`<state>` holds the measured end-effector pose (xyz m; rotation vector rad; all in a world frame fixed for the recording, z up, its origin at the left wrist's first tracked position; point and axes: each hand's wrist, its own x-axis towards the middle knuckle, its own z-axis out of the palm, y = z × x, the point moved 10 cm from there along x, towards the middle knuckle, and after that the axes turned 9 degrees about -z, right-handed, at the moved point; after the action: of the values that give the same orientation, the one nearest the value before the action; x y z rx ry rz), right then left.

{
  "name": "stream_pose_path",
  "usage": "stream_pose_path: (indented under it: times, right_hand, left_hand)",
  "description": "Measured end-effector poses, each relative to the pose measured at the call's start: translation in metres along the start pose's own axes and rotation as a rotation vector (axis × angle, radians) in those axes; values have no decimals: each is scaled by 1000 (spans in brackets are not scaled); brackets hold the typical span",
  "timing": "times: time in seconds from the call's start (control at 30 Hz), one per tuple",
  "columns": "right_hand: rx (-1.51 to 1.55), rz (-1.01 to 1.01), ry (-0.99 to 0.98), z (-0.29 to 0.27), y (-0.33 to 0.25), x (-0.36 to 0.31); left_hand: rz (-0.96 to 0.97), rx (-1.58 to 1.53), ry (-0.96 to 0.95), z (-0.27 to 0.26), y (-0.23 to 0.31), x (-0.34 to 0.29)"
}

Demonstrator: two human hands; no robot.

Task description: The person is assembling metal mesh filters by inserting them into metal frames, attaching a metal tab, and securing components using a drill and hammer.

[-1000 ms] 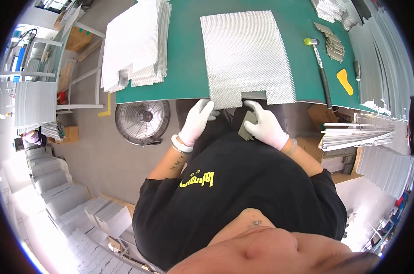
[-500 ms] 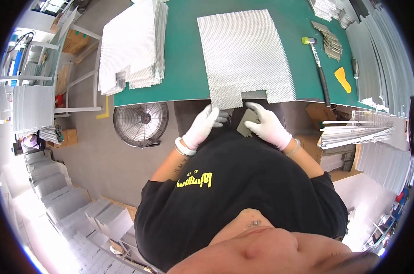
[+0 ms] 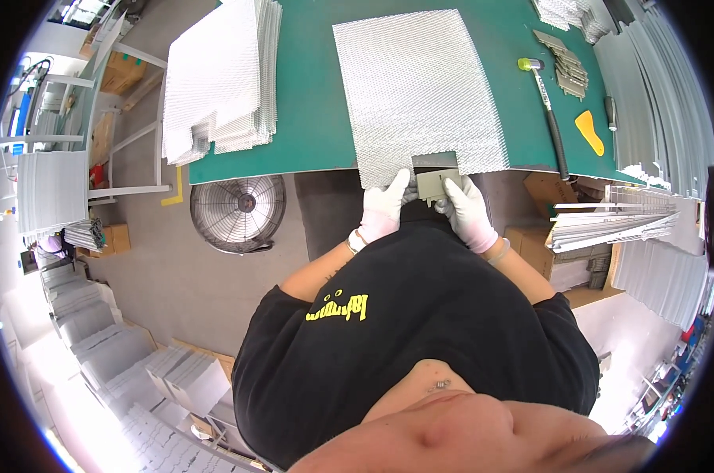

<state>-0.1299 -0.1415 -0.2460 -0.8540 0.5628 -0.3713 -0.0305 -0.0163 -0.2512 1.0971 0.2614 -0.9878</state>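
Observation:
A silvery mesh sheet [image 3: 420,87] lies flat on the green table, its notched near edge jutting past the table's front. My left hand [image 3: 384,209], in a white glove, pinches the sheet's near corner beside the notch, thumb on top and fingers underneath. In my gloved right hand [image 3: 469,214] is a small grey-green plate [image 3: 434,184], gripped between thumb and fingers at its right side. That plate sits just at the notch, its left edge close to my left fingertips. Whether it touches the mesh there I cannot tell.
A stack of mesh sheets [image 3: 215,79] stands at the table's left. To the right lie a mallet [image 3: 548,110], a yellow scraper-like piece [image 3: 589,133], a screwdriver [image 3: 611,114] and several small plates [image 3: 566,67]. A round floor fan [image 3: 238,213] is below the table's left part.
My right hand has raised the small plate from near my body to the sheet's notch and turned it level. My left hand has shifted right and closed on the sheet's corner.

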Motion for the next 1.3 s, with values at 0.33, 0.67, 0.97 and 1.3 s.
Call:
stream_pose_path:
  times: [0.33,0.67,0.97,1.3]
  right_hand:
    - [-368,-155,42,13,-34,-6]
    - [-233,-88,-4,7,-11,-1]
    - [-239,-181,279,-12,-39,-8]
    - [-261,-143,210,-21,-28,-5]
  left_hand:
    - [88,38,63,-10,-4,-1]
    - [20,23,67,-2,-3,-8]
    - [-86,320,-46,12,-15,1]
    - [-213,-20,-274,38,-16,-17]
